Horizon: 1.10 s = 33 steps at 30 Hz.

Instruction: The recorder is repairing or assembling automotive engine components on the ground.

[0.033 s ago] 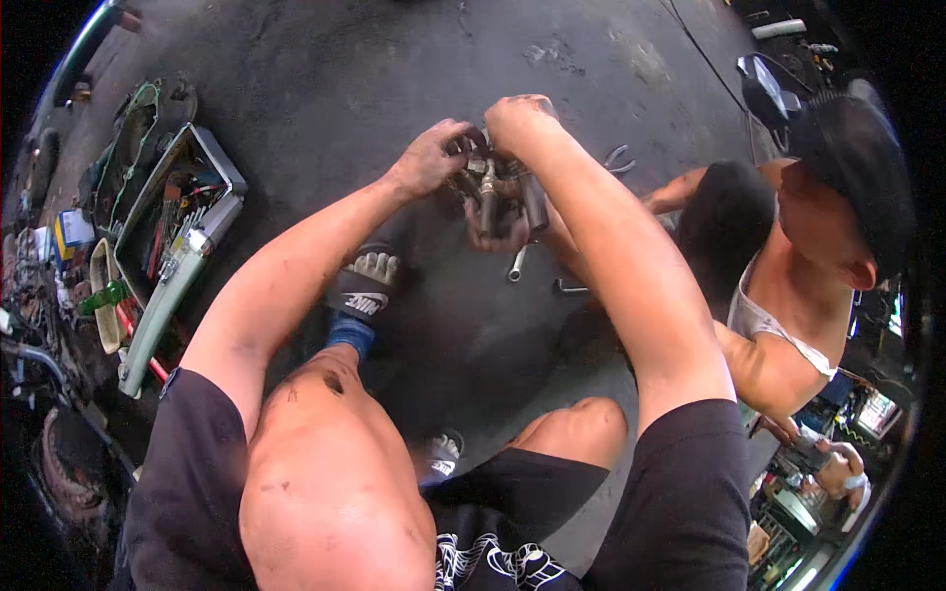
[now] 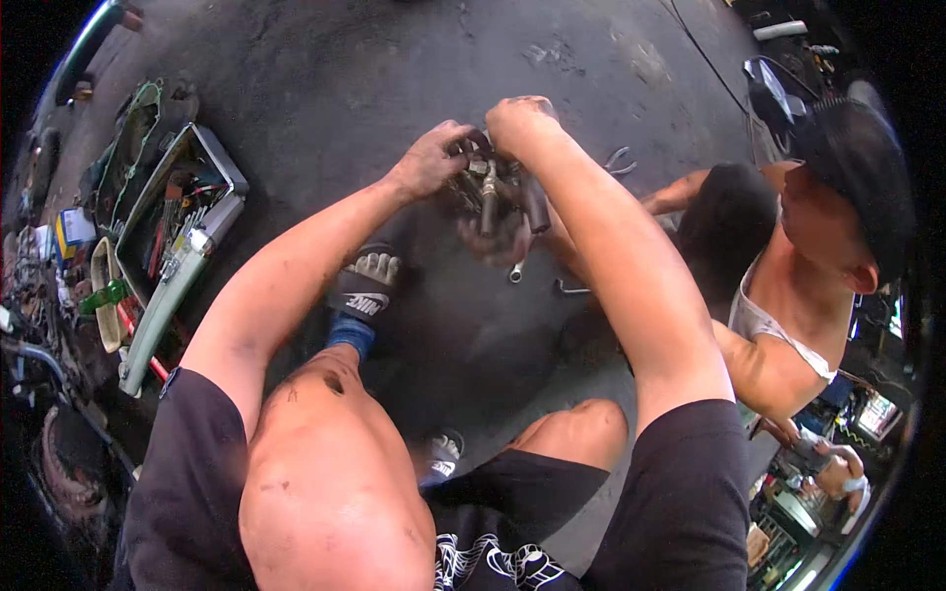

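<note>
My left hand (image 2: 434,158) curls its fingers around the upper left of a greasy metal assembly (image 2: 488,202) with cylindrical tubes, held above the dark floor. At its top, my right hand (image 2: 517,123) is closed, fingertips hidden, so what exactly it grips is unclear. Beneath the assembly, a co-worker's blurred hand (image 2: 490,243) reaches in from the right, behind my right arm. A ring-ended wrench (image 2: 515,272) lies just below, and an open-jawed tool (image 2: 618,160) lies to the right.
A crouching co-worker (image 2: 828,217) in a dark cap is close on my right. At left stand an open toolbox (image 2: 148,335) and assorted parts (image 2: 74,231). My sandaled foot (image 2: 365,291) is below my left arm. A dark cable (image 2: 709,64) crosses the floor at upper right.
The co-worker's head has shifted slightly right and down, and their hand beneath the assembly has become more blurred. My hands stay in nearly the same place.
</note>
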Motion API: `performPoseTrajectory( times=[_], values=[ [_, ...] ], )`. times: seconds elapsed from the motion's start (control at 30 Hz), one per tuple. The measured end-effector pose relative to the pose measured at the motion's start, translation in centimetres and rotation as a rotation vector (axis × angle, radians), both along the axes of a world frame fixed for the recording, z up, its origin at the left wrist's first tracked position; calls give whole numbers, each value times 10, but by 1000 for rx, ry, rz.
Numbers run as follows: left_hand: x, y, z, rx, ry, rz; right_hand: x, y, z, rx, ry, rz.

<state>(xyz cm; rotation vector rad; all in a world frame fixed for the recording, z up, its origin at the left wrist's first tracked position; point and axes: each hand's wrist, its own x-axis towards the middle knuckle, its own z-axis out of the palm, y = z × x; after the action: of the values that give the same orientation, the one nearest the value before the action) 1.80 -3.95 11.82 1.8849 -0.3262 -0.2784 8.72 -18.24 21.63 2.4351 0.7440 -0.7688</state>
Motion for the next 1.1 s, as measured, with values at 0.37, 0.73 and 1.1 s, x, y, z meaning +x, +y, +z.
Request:
performPoseTrajectory(
  times=[0.37,0.73,1.1],
  values=[
    [2,0,-10,90,-83,6,6,-2,5,30,85,-93],
    [0,-4,-8,21,-62,65,13,0,-2,24,80,-100],
    [8,2,0,55,-99,7,18,-2,5,96,142,-113]
  ],
)
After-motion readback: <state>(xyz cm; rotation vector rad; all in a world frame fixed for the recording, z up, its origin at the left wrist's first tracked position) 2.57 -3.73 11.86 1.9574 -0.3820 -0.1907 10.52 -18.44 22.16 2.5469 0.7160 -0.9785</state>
